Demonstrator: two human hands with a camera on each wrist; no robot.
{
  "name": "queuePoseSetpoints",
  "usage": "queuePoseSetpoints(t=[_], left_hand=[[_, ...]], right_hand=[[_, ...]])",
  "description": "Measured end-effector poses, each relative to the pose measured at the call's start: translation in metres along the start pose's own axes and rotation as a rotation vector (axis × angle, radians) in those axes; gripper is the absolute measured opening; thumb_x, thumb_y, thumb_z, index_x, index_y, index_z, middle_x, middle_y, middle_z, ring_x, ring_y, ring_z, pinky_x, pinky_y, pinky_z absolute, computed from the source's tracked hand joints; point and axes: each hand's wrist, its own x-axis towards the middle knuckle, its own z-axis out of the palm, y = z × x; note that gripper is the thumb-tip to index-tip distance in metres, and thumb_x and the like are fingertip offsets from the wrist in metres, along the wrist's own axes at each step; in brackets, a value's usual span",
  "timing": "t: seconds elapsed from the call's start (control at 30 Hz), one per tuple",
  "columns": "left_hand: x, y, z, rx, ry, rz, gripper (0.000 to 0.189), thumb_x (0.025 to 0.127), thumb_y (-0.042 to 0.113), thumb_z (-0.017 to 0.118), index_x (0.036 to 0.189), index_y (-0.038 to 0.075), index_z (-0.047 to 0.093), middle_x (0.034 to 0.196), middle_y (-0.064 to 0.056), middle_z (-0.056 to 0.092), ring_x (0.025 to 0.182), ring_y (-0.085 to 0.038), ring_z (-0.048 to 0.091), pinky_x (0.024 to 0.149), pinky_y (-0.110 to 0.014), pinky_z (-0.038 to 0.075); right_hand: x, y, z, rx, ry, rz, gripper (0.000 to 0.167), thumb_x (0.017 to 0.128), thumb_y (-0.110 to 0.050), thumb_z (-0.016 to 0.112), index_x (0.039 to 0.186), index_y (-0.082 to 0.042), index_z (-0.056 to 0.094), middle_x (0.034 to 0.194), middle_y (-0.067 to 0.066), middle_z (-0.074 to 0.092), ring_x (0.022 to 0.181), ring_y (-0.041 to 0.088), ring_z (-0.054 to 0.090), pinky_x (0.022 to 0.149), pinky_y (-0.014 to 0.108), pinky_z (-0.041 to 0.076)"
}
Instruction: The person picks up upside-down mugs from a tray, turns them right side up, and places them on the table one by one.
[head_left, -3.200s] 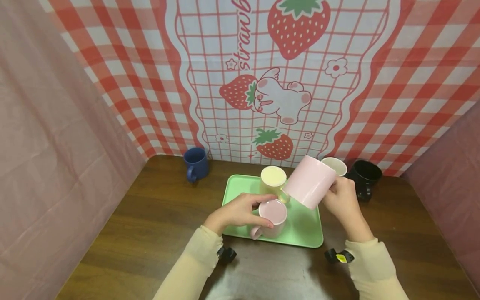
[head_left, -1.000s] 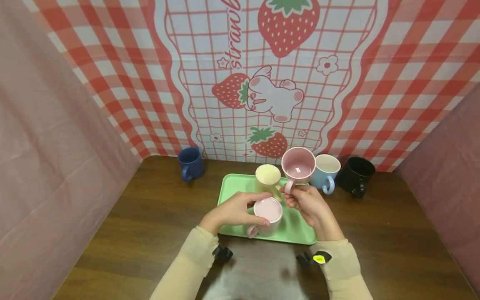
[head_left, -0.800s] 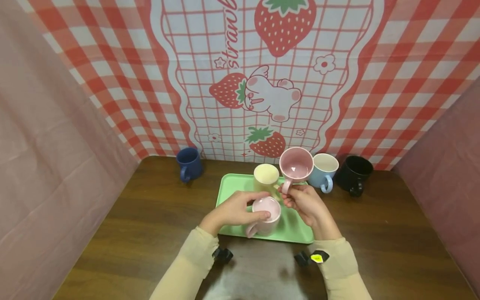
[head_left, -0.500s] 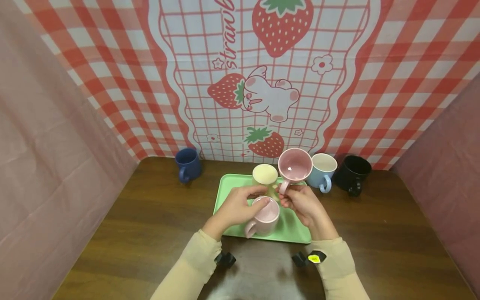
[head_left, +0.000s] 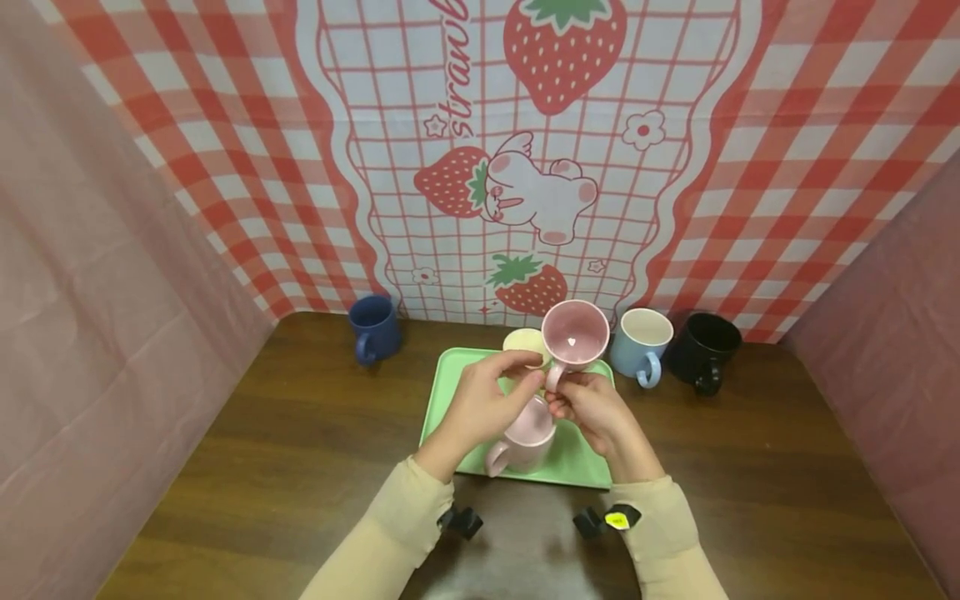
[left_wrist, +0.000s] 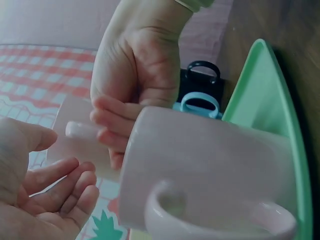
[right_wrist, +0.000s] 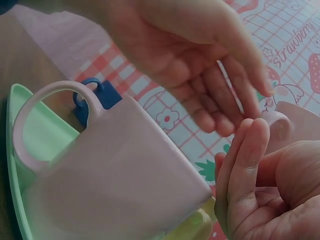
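Checked red-and-white cloth with strawberry print [head_left: 675, 217] hangs behind; below it, a dark brown wood-grain table [head_left: 300, 467]. On the table, a light green rectangular tray with rounded corners [head_left: 588, 467]. Two hands over it, cream sleeves [head_left: 397, 529]. Left hand [head_left: 483, 404]: thumb and fingers apart, gently bent, holding nothing, tips just beside the raised mug's handle; contact cannot be told. Right hand [head_left: 596, 408]: fingers clamped on that handle. The mug so held, glossy pink and cylindrical with a deeper pink inside [head_left: 577, 333], is up over the tray's far right part, mouth tipped toward the head view. A second pale pink glossy mug [head_left: 528, 442] stands upright on the tray, below the hands, handle toward the near left. Pale yellow mug [head_left: 523, 340] behind it, partly hidden by the left hand. Off the tray, at right: a light blue mug with white inside [head_left: 637, 354], then a glossy black mug [head_left: 697, 350]; far left, a dark blue mug [head_left: 377, 333]. Smallest, the pinched pink handle [head_left: 556, 375]. Judgement on handling: one-handed grip leaves the body free to swing; keep the pinch firm, steady the wall with the left hand, keep it clear of neighbouring rims.
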Motion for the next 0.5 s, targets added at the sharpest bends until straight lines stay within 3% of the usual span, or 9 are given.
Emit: queuePoseSetpoints(t=[0.13, 0.3, 0.4, 0.5], left_hand=[[0.009, 0.009, 0.004, -0.001, -0.001, -0.053, 0.023, 0.103, 0.019, 0.075, 0.121, 0.006, 0.081, 0.102, -0.005, 0.081, 0.085, -0.012, 0.071, 0.080, -0.041, 0.062], [0.017, 0.017, 0.010, -0.061, -0.035, -0.104, 0.021, 0.103, 0.020, 0.077, 0.112, 0.002, 0.082, 0.088, -0.005, 0.079, 0.073, -0.004, 0.065, 0.068, -0.024, 0.057], [0.020, 0.018, 0.015, -0.090, -0.063, -0.119, 0.022, 0.104, 0.022, 0.076, 0.108, 0.001, 0.082, 0.084, -0.006, 0.078, 0.071, -0.008, 0.067, 0.066, -0.023, 0.056], [0.021, 0.020, 0.018, -0.137, -0.057, -0.147, 0.020, 0.105, 0.019, 0.075, 0.106, 0.000, 0.082, 0.086, -0.008, 0.080, 0.075, -0.020, 0.073, 0.069, -0.024, 0.057]], right_hand=[[0.000, 0.000, 0.000, -0.004, 0.002, 0.001, 0.014, 0.108, 0.003, 0.046, 0.110, 0.008, 0.059, 0.077, 0.000, 0.062, 0.063, 0.004, 0.059, 0.060, 0.015, 0.052], [0.000, 0.000, -0.001, 0.001, 0.002, -0.006, 0.016, 0.109, 0.001, 0.046, 0.102, 0.002, 0.061, 0.076, 0.000, 0.061, 0.062, 0.004, 0.058, 0.058, 0.015, 0.050], [0.000, -0.001, -0.002, 0.004, 0.008, -0.011, 0.024, 0.111, -0.001, 0.048, 0.092, -0.005, 0.062, 0.074, -0.001, 0.060, 0.060, 0.004, 0.057, 0.057, 0.015, 0.049], [-0.001, -0.002, -0.004, 0.007, 0.012, -0.012, 0.030, 0.112, -0.004, 0.050, 0.085, -0.008, 0.063, 0.073, -0.003, 0.058, 0.058, 0.004, 0.056, 0.056, 0.015, 0.047]])
